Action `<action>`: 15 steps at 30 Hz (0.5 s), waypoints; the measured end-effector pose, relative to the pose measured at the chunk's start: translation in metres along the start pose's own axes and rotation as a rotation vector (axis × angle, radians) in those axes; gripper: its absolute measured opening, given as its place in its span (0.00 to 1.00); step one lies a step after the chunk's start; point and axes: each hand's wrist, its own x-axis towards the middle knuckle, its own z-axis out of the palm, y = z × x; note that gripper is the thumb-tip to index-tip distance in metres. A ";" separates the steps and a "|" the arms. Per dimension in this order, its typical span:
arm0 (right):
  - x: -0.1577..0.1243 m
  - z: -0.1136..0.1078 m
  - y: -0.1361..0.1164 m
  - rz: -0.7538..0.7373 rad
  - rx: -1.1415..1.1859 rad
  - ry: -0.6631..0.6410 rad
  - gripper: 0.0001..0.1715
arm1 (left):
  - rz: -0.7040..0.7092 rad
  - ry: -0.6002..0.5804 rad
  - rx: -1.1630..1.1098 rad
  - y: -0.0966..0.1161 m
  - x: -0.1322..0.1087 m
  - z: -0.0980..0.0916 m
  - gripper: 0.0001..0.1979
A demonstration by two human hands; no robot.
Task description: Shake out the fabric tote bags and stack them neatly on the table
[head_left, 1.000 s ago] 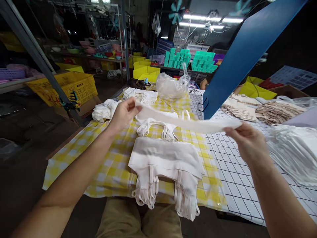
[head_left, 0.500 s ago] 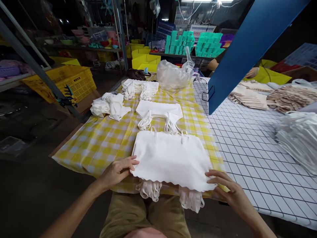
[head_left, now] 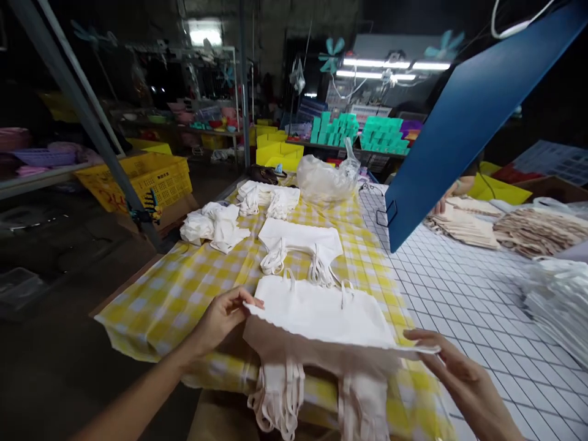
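Note:
A white camisole top [head_left: 321,312] with thin straps is stretched between my hands, its near hem raised and its strap end lying away from me. At the left corner of the hem, my left hand [head_left: 219,323] pinches the cloth between thumb and fingers. My right hand [head_left: 462,373] is closed on the right corner. Beneath the raised hem lies a stack of similar tops [head_left: 294,350] in shade, its bunched straps hanging toward me. Just beyond, another white stack [head_left: 301,236] lies with its straps pointing my way.
A yellow checked cloth [head_left: 193,306] covers the table. Farther back are a crumpled white heap [head_left: 214,225], another white pile [head_left: 271,195] and a clear plastic bag [head_left: 324,177]. A slanted blue panel [head_left: 459,122] stands right. Behind it, a co-worker's hand [head_left: 443,202] touches beige garments [head_left: 463,223].
My hands have raised the near hem of the white camisole top, uncovering more of the stack below. The view has tilted up. The co-worker's hand has come onto the beige garments.

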 end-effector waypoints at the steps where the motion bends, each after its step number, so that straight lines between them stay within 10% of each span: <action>1: 0.013 0.000 -0.008 0.001 0.061 0.065 0.18 | 0.015 0.058 -0.056 0.006 0.012 0.002 0.11; 10: 0.122 0.011 -0.085 -0.030 0.429 0.392 0.19 | 0.236 0.362 -0.336 0.051 0.114 -0.004 0.15; 15: 0.201 0.040 -0.063 0.075 0.180 0.364 0.18 | 0.177 0.522 -0.009 0.016 0.190 -0.018 0.09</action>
